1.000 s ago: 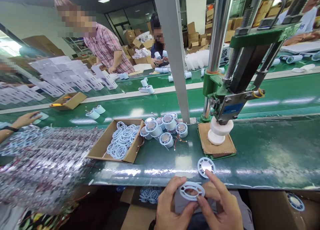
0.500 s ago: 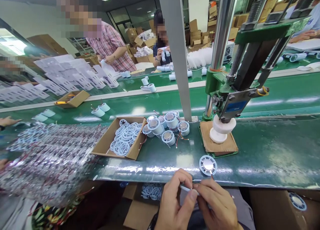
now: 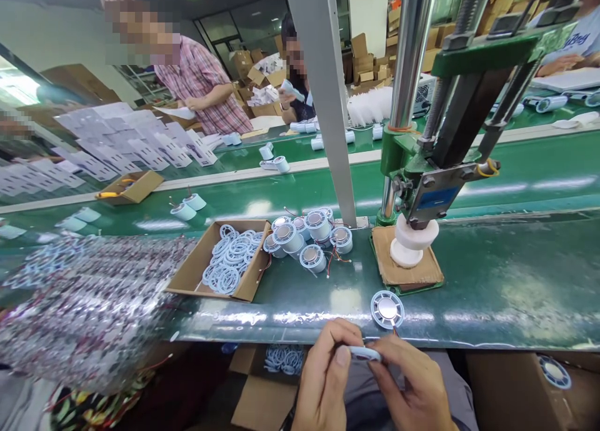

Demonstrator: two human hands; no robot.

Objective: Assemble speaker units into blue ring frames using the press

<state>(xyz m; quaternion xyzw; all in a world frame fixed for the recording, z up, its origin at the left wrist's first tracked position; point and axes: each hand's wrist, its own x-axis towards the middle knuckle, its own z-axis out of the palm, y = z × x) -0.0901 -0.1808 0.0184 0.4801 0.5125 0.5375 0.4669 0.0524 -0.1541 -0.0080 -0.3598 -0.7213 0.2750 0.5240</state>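
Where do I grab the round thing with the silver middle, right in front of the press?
Probably pinch the round piece by the left and right of its pale blue rim, coming from above the near side. It lies silver side up, the press stands behind it, and wires leave its near edge.

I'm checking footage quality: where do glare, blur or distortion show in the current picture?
All in the head view: white glare streaks the green bench near its front edge; the shiny heap at left looks smeared; the post leans, perhaps from camera tilt; left hand and right hand look fairly sharp.
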